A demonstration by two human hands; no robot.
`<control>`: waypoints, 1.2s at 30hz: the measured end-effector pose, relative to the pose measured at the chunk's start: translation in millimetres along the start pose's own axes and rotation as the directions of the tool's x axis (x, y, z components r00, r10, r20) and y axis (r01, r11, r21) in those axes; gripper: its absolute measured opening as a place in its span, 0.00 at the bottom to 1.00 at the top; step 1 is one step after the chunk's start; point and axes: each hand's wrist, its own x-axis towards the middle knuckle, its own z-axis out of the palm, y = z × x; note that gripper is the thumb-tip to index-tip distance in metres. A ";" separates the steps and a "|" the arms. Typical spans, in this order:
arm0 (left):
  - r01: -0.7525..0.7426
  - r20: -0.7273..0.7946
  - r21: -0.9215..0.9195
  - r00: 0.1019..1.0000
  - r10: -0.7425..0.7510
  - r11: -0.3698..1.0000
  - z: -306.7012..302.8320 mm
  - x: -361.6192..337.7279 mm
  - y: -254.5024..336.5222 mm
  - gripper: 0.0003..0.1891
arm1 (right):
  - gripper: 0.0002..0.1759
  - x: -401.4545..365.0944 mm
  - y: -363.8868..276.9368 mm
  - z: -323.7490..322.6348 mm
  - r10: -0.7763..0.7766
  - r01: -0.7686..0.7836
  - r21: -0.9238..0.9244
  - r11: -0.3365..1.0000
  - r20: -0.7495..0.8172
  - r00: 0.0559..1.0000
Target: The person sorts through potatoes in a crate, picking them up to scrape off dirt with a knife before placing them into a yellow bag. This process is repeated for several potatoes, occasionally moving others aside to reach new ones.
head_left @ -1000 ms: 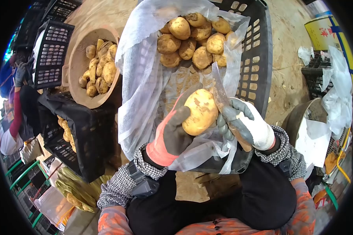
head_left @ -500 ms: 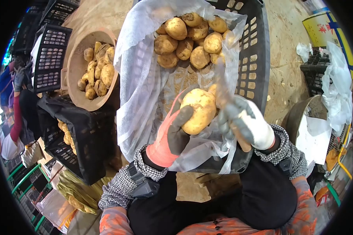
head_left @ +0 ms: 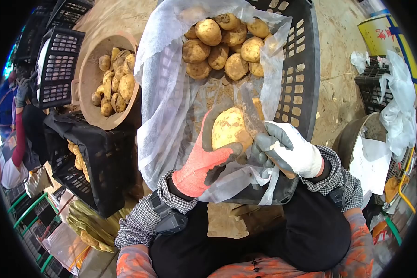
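Observation:
My left hand, in a red and grey glove, is wrapped round a large potato above the near half of a lined crate. In a white and grey glove, my right hand grips a knife, whose brown-stained blade points up and lies against the potato's right side. Part of the handle shows below my fingers. Several potatoes are heaped at the far end of the crate, on its white liner. Loose soil lies on the liner between the heap and my hands.
To the left, a round tan basin holds several potatoes. Below it is a black crate with a dark liner and potatoes. A co-worker is at the far left. A bucket, plastic bags and a yellow container are at right.
The knife blade has come from beyond the potato to its right side. My left hand has turned the potato and shifted its fingers, with the thumb now across the lower side.

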 end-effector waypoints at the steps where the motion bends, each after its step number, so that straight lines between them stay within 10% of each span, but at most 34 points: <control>1: 0.005 -0.005 0.049 1.000 -0.005 0.999 0.3 -0.5 -0.7 0.42 | 0.15 0.1 3.3 -2.1 -0.001 0.001 0.000 1.000 0.001 1.000; 7: 0.038 -0.049 -0.039 0.998 -0.040 0.999 1.1 -0.8 0.4 0.46 | 0.20 4.1 10.4 -1.0 -0.229 0.238 -0.131 0.962 0.077 0.970; 9: 0.032 -0.057 -0.087 0.998 -0.037 0.996 2.2 0.1 1.2 0.47 | 0.21 -0.3 -5.3 7.3 0.096 -0.091 0.088 0.992 -0.058 0.994; 14: -0.046 -0.074 -0.099 0.997 0.039 0.994 2.7 2.9 -5.4 0.47 | 0.23 -0.9 -0.5 9.4 -0.009 0.022 0.185 0.982 -0.074 0.997; 17: 0.005 -0.058 -0.056 0.998 -0.008 0.998 -5.9 3.6 -7.0 0.47 | 0.24 1.0 20.1 1.0 0.016 -0.012 0.046 0.999 -0.100 0.995; 19: 0.017 -0.075 -0.047 0.997 -0.021 0.999 -2.9 2.6 -4.5 0.47 | 0.25 7.4 25.9 -6.3 -0.259 0.269 -0.167 0.948 0.079 0.963; 24: -0.034 -0.073 -0.054 0.997 0.030 0.998 -2.4 5.2 -7.4 0.47 | 0.23 1.0 2.7 3.3 -0.056 0.055 0.017 0.998 0.057 0.997; 30: -0.088 -0.081 0.018 0.993 0.089 0.996 3.7 3.0 -5.4 0.47 | 0.19 0.0 10.7 5.4 -0.342 0.318 -0.274 0.908 -0.047 0.938; 33: -0.121 -0.040 0.010 0.992 0.121 0.993 3.2 3.4 -9.1 0.47 | 0.20 -0.3 9.7 0.6 -0.121 0.121 -0.036 0.992 -0.011 0.993; 36: -0.143 -0.062 -0.069 0.988 0.139 0.987 1.8 3.0 -11.2 0.47 | 0.21 3.4 39.9 -7.9 -0.367 0.329 -0.360 0.873 -0.041 0.929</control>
